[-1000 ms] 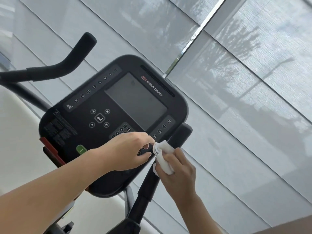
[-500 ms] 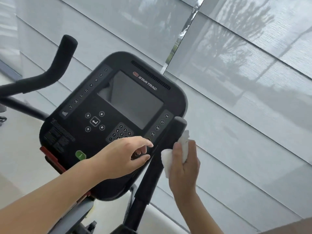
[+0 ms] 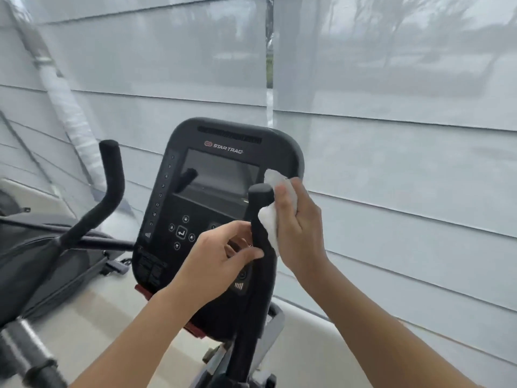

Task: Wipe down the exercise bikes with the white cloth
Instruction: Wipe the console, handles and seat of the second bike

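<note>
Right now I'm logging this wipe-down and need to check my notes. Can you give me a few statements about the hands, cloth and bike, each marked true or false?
1. The right hand presses the cloth against the right grip. True.
2. The left hand holds the cloth. False: it holds none; its fingers touch the right grip.
3. The console reads Star Trac. True.
4. The left grip is being wiped. False: nothing touches it.

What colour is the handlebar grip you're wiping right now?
Black, matte. The right handlebar grip shows best in the head view, with the white cloth pressed against it.
</note>
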